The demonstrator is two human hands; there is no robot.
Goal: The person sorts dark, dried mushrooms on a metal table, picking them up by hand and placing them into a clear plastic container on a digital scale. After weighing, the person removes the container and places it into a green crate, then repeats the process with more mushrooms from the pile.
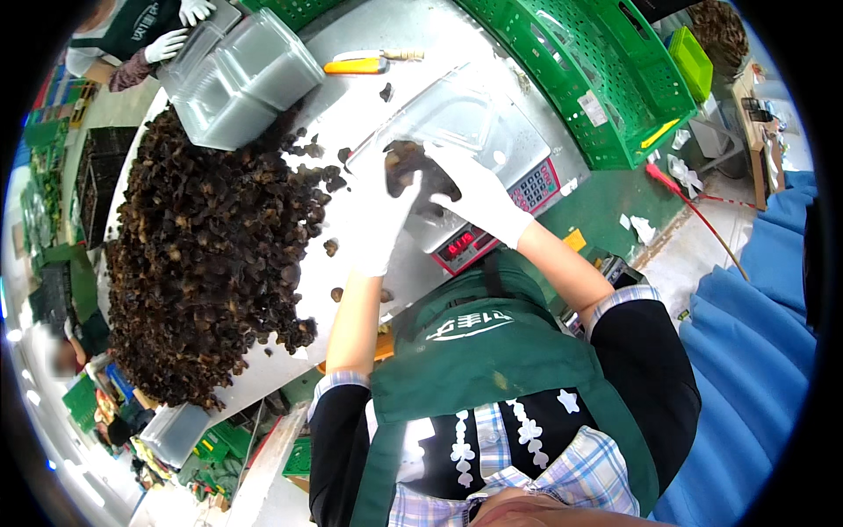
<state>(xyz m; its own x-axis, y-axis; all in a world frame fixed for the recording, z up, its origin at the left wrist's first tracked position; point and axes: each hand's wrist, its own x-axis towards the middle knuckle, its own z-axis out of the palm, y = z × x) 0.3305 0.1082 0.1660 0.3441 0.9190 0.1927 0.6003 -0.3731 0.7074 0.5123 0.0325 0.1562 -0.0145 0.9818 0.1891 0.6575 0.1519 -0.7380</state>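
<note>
Both my hands wear white gloves. Between my left hand (385, 227) and my right hand (484, 191) is a clump of dark wood ear mushrooms (407, 165), gripped from both sides. They hold it over a clear plastic tray (454, 118) on a digital scale (537, 148). Glare and the gloves hide part of the tray. Red digits glow on the scale's display (456, 246). Left of my left hand, a large heap of the same mushrooms (211, 263) covers much of the white table (346, 290).
Stacked clear plastic trays (247, 79) stand behind the heap. An orange-handled knife (355, 65) lies beyond the scale. A green perforated crate (593, 85) flanks the far right side. Across the table are a co-worker's gloved hands (168, 45). Loose mushroom pieces (330, 247) dot the tabletop.
</note>
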